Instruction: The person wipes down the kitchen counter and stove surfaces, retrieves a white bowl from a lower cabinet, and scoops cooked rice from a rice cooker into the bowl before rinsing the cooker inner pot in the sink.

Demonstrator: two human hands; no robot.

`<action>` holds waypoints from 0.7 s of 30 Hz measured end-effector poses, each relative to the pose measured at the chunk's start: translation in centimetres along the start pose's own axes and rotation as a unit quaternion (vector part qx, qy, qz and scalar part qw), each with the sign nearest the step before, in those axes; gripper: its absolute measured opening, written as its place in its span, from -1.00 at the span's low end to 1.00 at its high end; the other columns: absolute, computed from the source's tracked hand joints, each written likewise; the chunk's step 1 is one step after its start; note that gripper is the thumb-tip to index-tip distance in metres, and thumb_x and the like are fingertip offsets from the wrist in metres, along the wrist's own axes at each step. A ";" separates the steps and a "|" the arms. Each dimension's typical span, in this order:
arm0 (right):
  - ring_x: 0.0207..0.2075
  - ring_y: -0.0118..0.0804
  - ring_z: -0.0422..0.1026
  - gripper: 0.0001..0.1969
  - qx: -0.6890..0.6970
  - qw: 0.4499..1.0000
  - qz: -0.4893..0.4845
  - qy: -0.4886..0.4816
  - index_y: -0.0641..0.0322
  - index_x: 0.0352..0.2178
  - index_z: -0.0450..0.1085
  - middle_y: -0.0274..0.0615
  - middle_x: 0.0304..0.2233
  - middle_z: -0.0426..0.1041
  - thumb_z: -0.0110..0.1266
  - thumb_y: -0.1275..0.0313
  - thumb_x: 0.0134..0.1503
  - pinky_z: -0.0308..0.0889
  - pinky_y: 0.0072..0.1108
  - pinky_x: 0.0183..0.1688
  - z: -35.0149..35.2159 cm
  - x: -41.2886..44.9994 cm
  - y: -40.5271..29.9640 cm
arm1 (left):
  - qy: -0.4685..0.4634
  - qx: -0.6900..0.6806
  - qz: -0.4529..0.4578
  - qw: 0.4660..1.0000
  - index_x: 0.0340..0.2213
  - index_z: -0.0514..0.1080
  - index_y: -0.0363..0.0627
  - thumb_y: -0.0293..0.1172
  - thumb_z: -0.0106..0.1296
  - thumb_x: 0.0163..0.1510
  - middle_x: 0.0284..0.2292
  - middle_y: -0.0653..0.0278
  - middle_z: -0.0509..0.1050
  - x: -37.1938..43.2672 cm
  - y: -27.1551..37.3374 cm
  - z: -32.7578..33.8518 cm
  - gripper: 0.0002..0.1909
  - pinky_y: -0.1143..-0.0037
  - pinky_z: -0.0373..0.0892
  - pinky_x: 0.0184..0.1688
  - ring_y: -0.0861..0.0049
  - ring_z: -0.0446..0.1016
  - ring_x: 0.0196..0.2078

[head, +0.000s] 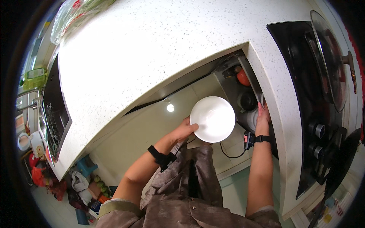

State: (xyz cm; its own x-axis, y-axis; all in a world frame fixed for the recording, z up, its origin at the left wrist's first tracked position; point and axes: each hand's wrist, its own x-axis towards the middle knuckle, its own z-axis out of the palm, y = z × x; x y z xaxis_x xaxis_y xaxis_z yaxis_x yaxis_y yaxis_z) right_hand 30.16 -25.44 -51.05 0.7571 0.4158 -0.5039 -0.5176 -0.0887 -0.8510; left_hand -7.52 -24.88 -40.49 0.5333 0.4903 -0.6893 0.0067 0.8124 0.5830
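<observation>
My left hand (186,130) grips a round white bowl (212,119) by its left edge, the thumb over the rim. The bowl is held above the tiled floor, its inside facing up, and nothing shows in it. My right hand (263,115) reaches into an open drawer (228,82) under the counter, beside white dishes (252,119) stacked there. The counter's edge partly covers that hand, so whether it holds a dish is hidden. Farther back in the drawer are a dark round bowl (247,101) and an orange-red round item (243,77).
A white speckled countertop (148,57) curves around me. On the right a black gas cooktop (288,42) carries a pan with a glass lid (328,62). The sink (52,122) is at left. Bags, vegetables and a blue stool (87,166) crowd the floor at lower left.
</observation>
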 end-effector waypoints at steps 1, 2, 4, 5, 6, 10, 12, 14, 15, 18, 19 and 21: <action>-0.31 -0.12 0.45 -0.60 0.006 1.000 -0.006 -0.012 0.34 -0.05 0.17 -0.06 -0.13 0.32 -0.15 0.30 0.14 0.46 -0.64 -0.31 -0.3 0.4 0.1 | -0.003 -0.001 0.000 1.000 0.00 0.15 -0.22 -0.46 -0.15 -0.10 -0.17 0.21 0.34 -0.3 -0.1 0.0 -0.46 0.55 0.35 -0.25 0.50 0.36 -0.19; -0.31 -0.11 0.45 -0.60 0.010 1.000 -0.012 -0.023 0.31 -0.04 0.17 -0.07 -0.12 0.31 -0.16 0.28 0.15 0.45 -0.64 -0.30 -0.4 1.1 0.1 | 0.005 -0.008 -0.002 1.000 0.00 0.16 -0.23 -0.46 -0.15 -0.10 -0.17 0.22 0.34 -0.7 0.0 0.0 -0.46 0.55 0.34 -0.25 0.50 0.35 -0.19; -0.28 -0.12 0.44 -0.60 0.010 1.000 -0.017 -0.024 0.26 -0.03 0.17 -0.09 -0.10 0.30 -0.20 0.25 0.17 0.45 -0.65 -0.30 0.1 1.2 -0.2 | 0.028 -0.023 0.004 0.999 -0.01 0.16 -0.25 -0.46 -0.14 -0.10 -0.17 0.23 0.34 -1.7 0.2 0.2 -0.46 0.54 0.33 -0.22 0.52 0.34 -0.19; -0.26 -0.12 0.44 -0.60 0.007 1.000 -0.010 -0.026 0.24 -0.02 0.16 -0.11 -0.09 0.29 -0.25 0.24 0.18 0.45 -0.66 -0.32 0.4 1.4 -0.3 | 0.030 -0.026 0.004 0.999 -0.01 0.16 -0.25 -0.46 -0.14 -0.10 -0.17 0.23 0.34 -1.8 -0.1 0.0 -0.46 0.54 0.33 -0.22 0.52 0.34 -0.19; -0.24 -0.12 0.43 -0.59 0.005 1.000 -0.003 -0.026 0.23 -0.01 0.16 -0.13 -0.08 0.29 -0.29 0.22 0.19 0.45 -0.67 -0.33 0.5 1.7 -0.3 | 0.017 -0.007 -0.002 1.000 0.00 0.15 -0.26 -0.46 -0.15 -0.09 -0.17 0.23 0.34 -1.9 -0.3 -0.5 -0.46 0.53 0.33 -0.19 0.51 0.34 -0.18; -0.22 -0.19 0.44 -0.52 -0.020 0.999 -0.004 -0.029 0.21 0.02 0.10 -0.10 -0.12 0.33 -0.33 0.13 0.17 0.44 -0.68 -0.31 -1.7 5.3 0.3 | -0.010 0.009 0.005 1.000 0.01 0.12 -0.28 -0.49 -0.19 -0.07 -0.15 0.22 0.32 -2.6 0.4 -0.3 -0.46 0.55 0.31 -0.13 0.52 0.33 -0.15; -0.20 -0.21 0.43 -0.50 -0.023 0.999 -0.003 -0.044 0.21 0.03 0.06 -0.05 -0.12 0.33 -0.34 0.11 0.18 0.42 -0.67 -0.26 -2.4 6.2 0.0 | -0.014 0.011 0.000 1.000 0.02 0.11 -0.29 -0.50 -0.19 -0.07 -0.14 0.21 0.32 -2.5 0.6 -0.3 -0.46 0.55 0.31 -0.12 0.51 0.33 -0.15; -0.12 -0.19 0.38 -0.48 0.001 0.996 0.033 -0.084 0.28 0.05 0.00 0.04 -0.13 0.34 -0.33 0.13 0.19 0.37 -0.62 -0.17 -0.6 4.4 -0.6 | -0.008 0.006 -0.001 1.000 0.02 0.10 -0.30 -0.51 -0.20 -0.06 -0.13 0.21 0.31 -3.1 0.6 -0.4 -0.46 0.54 0.30 -0.12 0.51 0.33 -0.14; -0.12 -0.19 0.38 -0.48 -0.005 0.995 0.038 -0.090 0.28 0.05 0.00 0.04 -0.13 0.34 -0.33 0.13 0.19 0.37 -0.62 -0.17 1.0 2.4 -0.9 | -0.004 -0.022 0.003 1.000 0.03 0.08 -0.30 -0.52 -0.19 -0.07 -0.12 0.19 0.30 -3.5 0.8 -0.3 -0.44 0.53 0.30 -0.10 0.50 0.32 -0.13; -0.05 -0.17 0.33 -0.50 0.012 0.992 0.104 -0.073 0.39 -0.01 0.08 0.05 -0.11 0.33 -0.30 0.16 0.18 0.34 -0.59 -0.13 3.1 -1.3 -1.4 | -0.012 -0.054 0.009 0.998 0.06 0.03 -0.27 -0.53 -0.19 -0.07 -0.07 0.15 0.27 -4.3 1.6 -0.4 -0.40 0.48 0.25 -0.03 0.45 0.29 -0.07; -0.08 -0.19 0.35 -0.54 -0.017 0.982 0.157 -0.106 0.38 -0.04 0.13 0.02 -0.14 0.34 -0.28 0.19 0.18 0.34 -0.59 -0.14 2.1 -1.8 -0.6 | -0.027 -0.050 0.006 0.998 0.08 0.00 -0.25 -0.54 -0.18 -0.07 -0.04 0.12 0.24 -4.7 2.0 -0.3 -0.38 0.44 0.21 0.03 0.42 0.26 -0.02; -0.21 -0.28 0.38 -0.66 -0.121 0.961 0.201 -0.144 0.27 -0.12 0.26 -0.10 -0.25 0.40 -0.17 0.29 0.14 0.34 -0.61 -0.24 1.0 -3.6 1.5 | -0.029 -0.044 0.033 0.998 0.08 0.00 -0.26 -0.54 -0.18 -0.08 -0.04 0.11 0.25 -6.1 2.5 -0.3 -0.37 0.44 0.21 0.03 0.41 0.26 -0.02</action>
State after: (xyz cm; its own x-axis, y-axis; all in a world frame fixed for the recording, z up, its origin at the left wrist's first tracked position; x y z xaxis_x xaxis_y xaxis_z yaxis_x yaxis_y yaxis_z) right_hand 26.22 -26.14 -50.33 0.3544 0.5344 -0.7673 -0.6119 -0.4879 -0.6225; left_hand -11.06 -25.73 -34.93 0.5776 0.5262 -0.6241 -0.1025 0.8052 0.5841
